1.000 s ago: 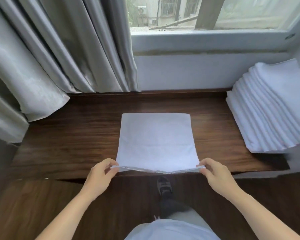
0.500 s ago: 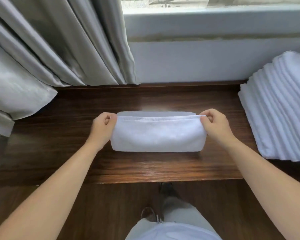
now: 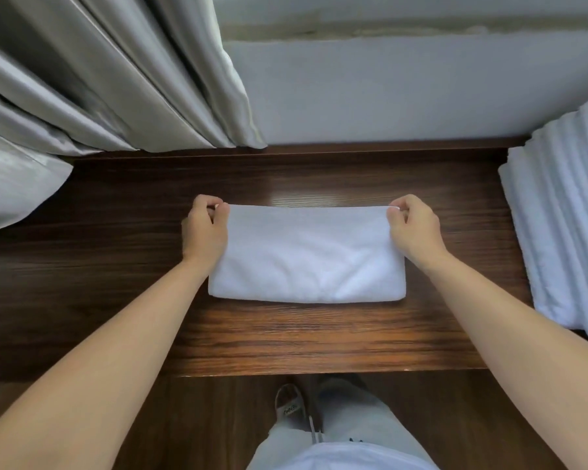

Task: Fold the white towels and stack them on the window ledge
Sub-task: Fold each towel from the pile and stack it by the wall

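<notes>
Two hands hold one white towel (image 3: pixel 306 256) at its far corners: the left hand (image 3: pixel 202 228) pinches the far left corner and the right hand (image 3: pixel 416 228) pinches the far right corner, fingers curled tightly on the cloth. The towel lies folded in a wide rectangle in the middle of the wooden ledge (image 3: pixel 116 266), with the fold on the near side. It looks soft, light and limp, so it will probably sag or wrinkle if lifted by one point only; taking it at two corners or along the folded edge seems safer. No container is visible. At the right end of the ledge, a stack of folded towels (image 3: pixel 564 215) leans, well apart from the hands. Grey curtains (image 3: pixel 116 79) hang at the far left.
</notes>
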Available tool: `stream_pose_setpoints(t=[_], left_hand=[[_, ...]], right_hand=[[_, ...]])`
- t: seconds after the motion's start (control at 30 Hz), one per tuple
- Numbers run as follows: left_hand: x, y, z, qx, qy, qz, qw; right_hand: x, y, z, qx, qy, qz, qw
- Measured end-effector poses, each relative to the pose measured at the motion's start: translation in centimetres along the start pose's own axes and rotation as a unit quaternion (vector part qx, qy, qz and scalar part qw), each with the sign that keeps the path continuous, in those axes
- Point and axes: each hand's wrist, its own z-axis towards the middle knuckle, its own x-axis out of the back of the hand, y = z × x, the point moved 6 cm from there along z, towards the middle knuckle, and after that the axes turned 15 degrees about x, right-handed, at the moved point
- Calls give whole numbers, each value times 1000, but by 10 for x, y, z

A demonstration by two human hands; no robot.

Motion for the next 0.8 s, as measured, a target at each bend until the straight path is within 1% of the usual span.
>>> stream_pose_setpoints(t=[0.07,0.1,0.13,0.17,0.2,0.27,0.3,0.33,0.37,0.4,0.43,0.47,0.53,0.57,0.67,0.8], left_hand=[[0,4,-4,-3,19,28,999],[1,8,-8,-13,40,52,998],[1,14,-15,-39,65,82,994],[-2,23,-27,-87,84,107,987],[-9,34,-42,-154,87,124,976],[-40,50,-78,-292,47,151,943],[-57,52,-94,-337,20,169,926],[-73,51,-104,-353,-12,191,916],[-85,47,-107,-342,-45,215,914],[-95,39,-104,-312,-73,247,915],[-102,29,-97,-285,-81,289,910],[-105,20,-89,-274,-75,330,900],[-105,8,-77,-280,-55,372,883],[-103,4,-71,-278,-44,377,882],[-88,-9,-54,-257,-25,378,889],[-61,-22,-34,-233,-19,388,891]], right_hand=[[-3,-4,-2,-15,4,-32,999],[-3,-10,-4,-8,14,-83,996],[-5,-20,-8,21,25,-146,989],[-11,-35,-12,75,29,-199,977],[-22,-53,-20,145,23,-226,963],[-57,-86,-38,267,-15,-225,937],[-76,-96,-46,306,-40,-222,925],[-93,-102,-51,321,-70,-224,918],[-107,-101,-54,314,-102,-230,915],[-117,-95,-55,295,-131,-242,915],[-124,-86,-54,277,-152,-259,912],[-127,-77,-53,270,-164,-276,908],[-126,-62,-51,281,-164,-295,899],[-124,-55,-49,284,-162,-301,896],[-107,-29,-45,262,-152,-324,896],[-65,10,-44,204,-139,-360,900]])
